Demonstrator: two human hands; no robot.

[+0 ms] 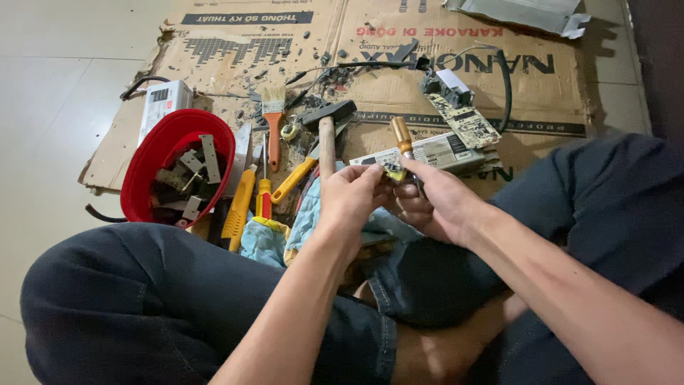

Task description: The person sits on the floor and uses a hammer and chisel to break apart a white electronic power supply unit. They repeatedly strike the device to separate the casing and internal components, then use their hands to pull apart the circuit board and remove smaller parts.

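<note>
Head view: left hand (350, 194) pinching small circuit piece (392, 170) by edges. Right hand (436, 201) gripping amber-handled screwdriver (403, 137). Probably light, stiff, brittle.

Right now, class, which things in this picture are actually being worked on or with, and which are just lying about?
In use:
left hand
right hand
small part pinched between both hands
amber-handled tool in the right hand

Lying about:
hammer
paintbrush
red bowl of metal scraps
yellow knife
circuit board
white box
blue cloth
cardboard
</note>
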